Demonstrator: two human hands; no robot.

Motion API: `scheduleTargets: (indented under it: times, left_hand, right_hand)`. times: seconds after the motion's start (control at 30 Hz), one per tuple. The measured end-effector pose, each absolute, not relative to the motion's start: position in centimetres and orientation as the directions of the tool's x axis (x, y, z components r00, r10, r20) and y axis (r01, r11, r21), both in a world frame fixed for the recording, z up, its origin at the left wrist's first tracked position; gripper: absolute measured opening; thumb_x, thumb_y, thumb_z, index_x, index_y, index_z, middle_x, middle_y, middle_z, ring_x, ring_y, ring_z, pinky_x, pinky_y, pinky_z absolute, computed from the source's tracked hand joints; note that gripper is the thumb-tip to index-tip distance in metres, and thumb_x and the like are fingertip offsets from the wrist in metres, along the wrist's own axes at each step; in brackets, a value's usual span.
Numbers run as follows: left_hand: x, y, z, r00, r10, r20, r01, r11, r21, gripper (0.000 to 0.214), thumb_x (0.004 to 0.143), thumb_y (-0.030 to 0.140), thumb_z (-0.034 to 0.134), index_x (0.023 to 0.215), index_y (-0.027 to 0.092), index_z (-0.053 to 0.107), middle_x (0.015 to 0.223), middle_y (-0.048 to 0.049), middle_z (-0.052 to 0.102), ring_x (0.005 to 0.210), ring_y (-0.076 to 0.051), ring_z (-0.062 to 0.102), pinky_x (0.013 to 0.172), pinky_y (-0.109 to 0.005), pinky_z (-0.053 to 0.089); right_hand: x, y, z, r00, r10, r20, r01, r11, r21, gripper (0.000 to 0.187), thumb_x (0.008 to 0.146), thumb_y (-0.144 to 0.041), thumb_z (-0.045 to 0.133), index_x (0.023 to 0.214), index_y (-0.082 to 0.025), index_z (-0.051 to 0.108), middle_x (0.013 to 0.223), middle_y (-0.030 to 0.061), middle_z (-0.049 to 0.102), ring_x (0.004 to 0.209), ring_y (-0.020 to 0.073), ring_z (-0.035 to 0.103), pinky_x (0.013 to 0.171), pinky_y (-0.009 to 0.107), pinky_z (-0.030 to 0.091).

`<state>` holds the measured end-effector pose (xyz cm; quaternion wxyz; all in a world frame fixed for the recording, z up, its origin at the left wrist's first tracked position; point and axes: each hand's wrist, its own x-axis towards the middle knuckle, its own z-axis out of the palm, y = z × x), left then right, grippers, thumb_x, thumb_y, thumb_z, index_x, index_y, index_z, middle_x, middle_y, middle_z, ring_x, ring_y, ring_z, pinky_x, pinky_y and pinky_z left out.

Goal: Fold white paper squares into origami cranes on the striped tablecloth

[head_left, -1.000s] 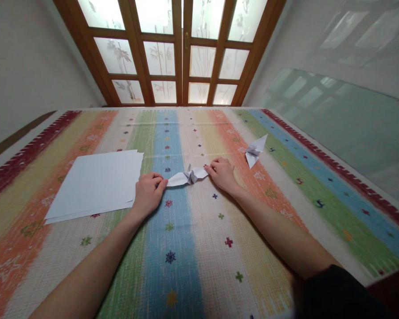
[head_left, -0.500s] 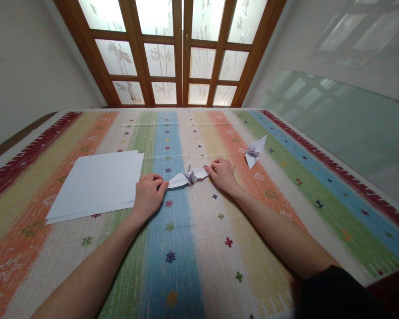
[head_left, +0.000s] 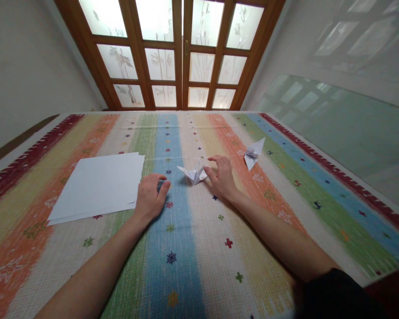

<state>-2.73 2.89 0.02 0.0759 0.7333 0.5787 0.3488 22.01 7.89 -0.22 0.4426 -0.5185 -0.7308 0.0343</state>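
A small white folded paper crane (head_left: 193, 173) sits on the striped cloth between my hands. My right hand (head_left: 221, 176) is at its right wing, thumb against the paper and fingers curled over it, with the index finger stretched out. My left hand (head_left: 150, 195) rests on the cloth a little to the left of the crane, fingers loosely apart, holding nothing and not touching the paper. A second folded white paper crane (head_left: 254, 153) lies farther right on the orange stripe.
A stack of white paper sheets (head_left: 99, 186) lies left of my left hand. The multicoloured striped cloth (head_left: 186, 248) covers the whole surface. Wooden glazed doors (head_left: 182, 53) stand behind it, and a wall runs along the right.
My left hand let go of the crane's left wing and drew back. The crane, stretched between both hands before, now sits folded up closer to my right hand.
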Motion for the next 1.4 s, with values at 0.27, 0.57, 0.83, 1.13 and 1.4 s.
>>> scheduleTargets:
  times: [0.27, 0.57, 0.83, 1.13, 1.4]
  left_hand:
    - [-2.8, 2.6, -0.4, 0.100, 0.854, 0.510, 0.793, -0.378, 0.477, 0.036, 0.094, 0.043, 0.043, 0.115, 0.016, 0.055, 0.110, -0.0131, 0.064, 0.104, -0.030, 0.058, 0.093, -0.047, 0.045]
    - [-2.4, 2.1, -0.2, 0.230, 0.792, 0.565, 0.804, -0.482, 0.349, 0.040, 0.094, 0.037, 0.048, 0.129, 0.018, 0.049, 0.125, -0.0152, 0.058, 0.114, -0.031, 0.053, 0.100, -0.049, 0.041]
    - [-2.6, 2.2, -0.4, 0.219, 0.779, 0.587, 0.815, -0.478, 0.329, 0.034, 0.094, 0.035, 0.048, 0.122, 0.016, 0.052, 0.120, -0.0151, 0.059, 0.112, -0.031, 0.053, 0.098, -0.048, 0.043]
    - [-2.6, 2.3, -0.4, 0.211, 0.801, 0.561, 0.813, -0.462, 0.353, 0.032, 0.093, 0.036, 0.049, 0.118, 0.018, 0.056, 0.121, -0.0156, 0.058, 0.112, -0.032, 0.053, 0.098, -0.052, 0.042]
    - [-2.6, 2.2, -0.5, 0.208, 0.793, 0.572, 0.816, -0.464, 0.346, 0.030, 0.093, 0.035, 0.048, 0.115, 0.017, 0.058, 0.120, -0.0157, 0.059, 0.112, -0.032, 0.053, 0.099, -0.052, 0.043]
  right_hand:
    - [21.4, 6.7, 0.7, -0.040, 0.855, 0.518, 0.753, 0.366, -0.547, 0.026, 0.093, -0.042, 0.044, 0.090, -0.021, 0.060, 0.100, 0.0090, 0.064, 0.102, 0.0258, 0.056, 0.088, 0.039, 0.040]
    - [19.6, 6.1, 1.2, -0.112, 0.903, 0.414, 0.794, 0.331, -0.509, 0.019, 0.090, -0.031, 0.055, 0.078, -0.020, 0.065, 0.096, 0.0076, 0.066, 0.098, 0.0243, 0.055, 0.088, 0.038, 0.036]
    - [26.8, 6.2, 3.2, -0.211, 0.752, 0.624, 0.795, 0.504, -0.338, 0.011, 0.086, -0.028, 0.063, 0.078, -0.028, 0.072, 0.104, 0.0049, 0.064, 0.103, 0.0255, 0.054, 0.095, 0.044, 0.034]
    - [41.5, 9.8, 3.4, 0.301, 0.448, 0.842, 0.871, 0.230, -0.434, 0.020, 0.085, -0.038, 0.059, 0.079, -0.021, 0.068, 0.097, 0.0150, 0.060, 0.100, 0.0301, 0.055, 0.093, 0.048, 0.037]
    - [42.8, 11.2, -0.2, 0.332, 0.703, 0.628, 0.844, 0.075, -0.531, 0.010, 0.076, -0.029, 0.062, 0.068, -0.022, 0.065, 0.097, 0.0113, 0.063, 0.099, 0.0289, 0.055, 0.093, 0.049, 0.039]
